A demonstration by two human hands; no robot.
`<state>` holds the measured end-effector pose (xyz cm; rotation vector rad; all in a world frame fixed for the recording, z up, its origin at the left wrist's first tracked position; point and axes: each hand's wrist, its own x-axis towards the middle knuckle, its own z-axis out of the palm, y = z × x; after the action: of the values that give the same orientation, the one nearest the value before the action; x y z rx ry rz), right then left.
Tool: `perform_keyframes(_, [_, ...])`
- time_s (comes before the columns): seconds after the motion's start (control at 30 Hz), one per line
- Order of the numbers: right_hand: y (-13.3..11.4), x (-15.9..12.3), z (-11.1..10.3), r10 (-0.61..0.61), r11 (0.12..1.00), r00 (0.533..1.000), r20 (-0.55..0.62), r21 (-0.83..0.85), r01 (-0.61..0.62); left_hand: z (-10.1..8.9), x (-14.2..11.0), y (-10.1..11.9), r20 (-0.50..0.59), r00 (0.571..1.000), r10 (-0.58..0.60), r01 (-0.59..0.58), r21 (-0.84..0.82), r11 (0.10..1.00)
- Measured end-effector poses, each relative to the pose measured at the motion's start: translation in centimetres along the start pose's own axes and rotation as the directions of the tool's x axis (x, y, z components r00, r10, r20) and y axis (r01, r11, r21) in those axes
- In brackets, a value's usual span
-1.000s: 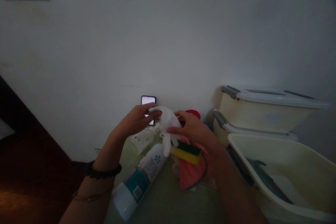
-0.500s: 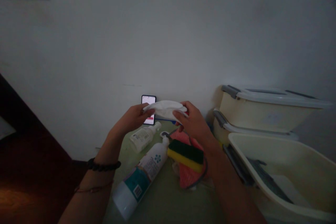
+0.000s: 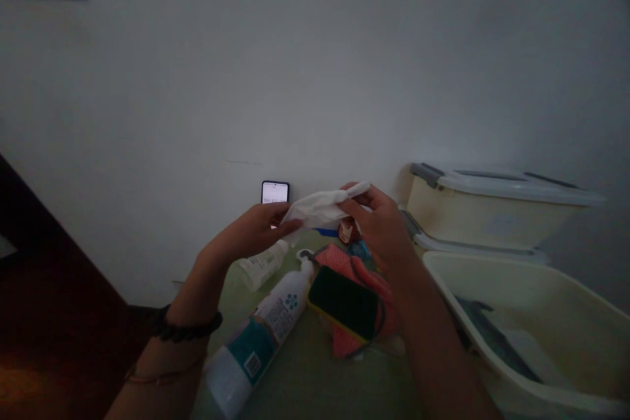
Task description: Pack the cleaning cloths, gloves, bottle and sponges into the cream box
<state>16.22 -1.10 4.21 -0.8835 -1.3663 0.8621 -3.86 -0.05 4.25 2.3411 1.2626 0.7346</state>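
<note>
Over the worktop (image 3: 315,374), toward its far edge, my left hand's grip (image 3: 256,230) and right hand's grip (image 3: 378,223) pinch opposite ends of what looks like a thin white glove (image 3: 319,209), spreading it; the next move calls, I judge, for gently parting its indistinct folds. My left fingers mask the lower part of a phone (image 3: 274,191).
</note>
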Motion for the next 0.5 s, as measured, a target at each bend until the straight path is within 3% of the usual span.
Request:
perform_keyframes(0.13, [-1.4,-0.6,-0.3,-0.173,0.952,0.980,-0.098,-0.273,0.140,-0.2,-0.3,1.1,-0.118,0.991,0.066,-0.089,-0.199,0.976])
perform_keyframes(0.23, [-2.5,-1.3,-0.7,-0.275,0.759,0.956,-0.100,-0.632,0.152,-0.4,-0.4,1.6,-0.188,0.980,0.072,-0.109,-0.194,0.975])
perform_keyframes(0.33, [-3.3,-1.9,-1.4,-0.222,0.549,0.973,0.060,-0.817,0.176,-0.4,-0.4,2.1,-0.216,0.967,0.135,-0.152,-0.060,0.987])
perform_keyframes(0.4, [-3.6,-2.1,-1.9,-0.145,0.518,0.980,0.134,-0.834,0.190,-0.2,-0.4,2.3,-0.266,0.933,0.243,-0.242,0.036,0.970])
perform_keyframes(0.5, [-3.8,-2.3,-2.4,-0.130,0.539,0.985,0.115,-0.826,0.167,0.2,-0.3,2.6,-0.344,0.859,0.379,-0.351,0.143,0.926])
